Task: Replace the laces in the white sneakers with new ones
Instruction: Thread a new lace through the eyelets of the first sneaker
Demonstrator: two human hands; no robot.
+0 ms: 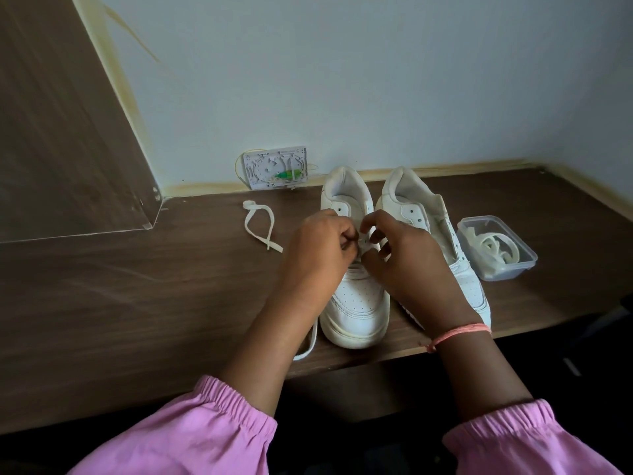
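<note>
Sneaker (356, 296) under both hands: left hand (315, 248) and right hand (404, 262) pinch the lace (308, 341) at mid eyelets. Recommend keeping it flat, ends even.

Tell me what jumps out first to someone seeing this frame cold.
Two hands meet over the eyelets of the left sneaker at mid-desk: the left hand and right hand both pinch a white lace. A second sneaker stands unlaced just to its right, beside a clear plastic box with coiled laces. A loose lace lies on the desk to the left.
</note>
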